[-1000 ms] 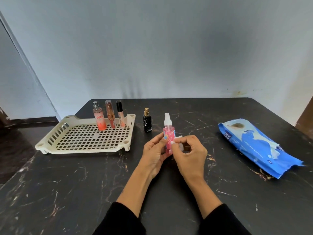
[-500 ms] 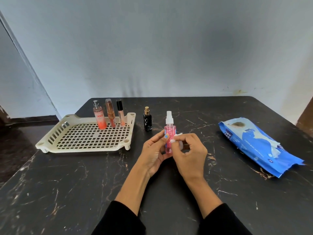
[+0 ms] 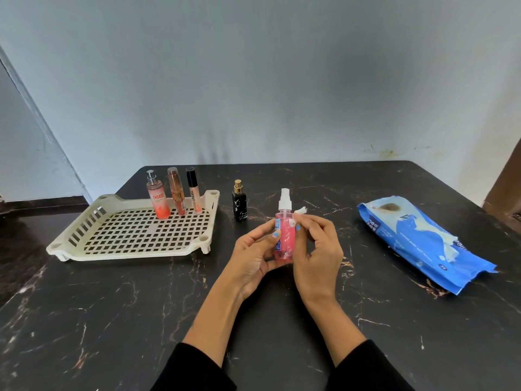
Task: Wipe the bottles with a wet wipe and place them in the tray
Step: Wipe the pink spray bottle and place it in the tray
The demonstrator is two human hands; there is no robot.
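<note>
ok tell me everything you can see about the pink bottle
The pink bottle is small, clear and plastic-looking, filled with pink liquid, with a white spray top and a blue label on its left side. It is held upright just above the table. The left hand wraps it from the left; the right hand pinches a white wipe against its upper right side.

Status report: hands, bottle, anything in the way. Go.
Left hand grips pink spray bottle. Right hand pinches wet wipe against it. Path to tray open; black bottle beside it.
</note>
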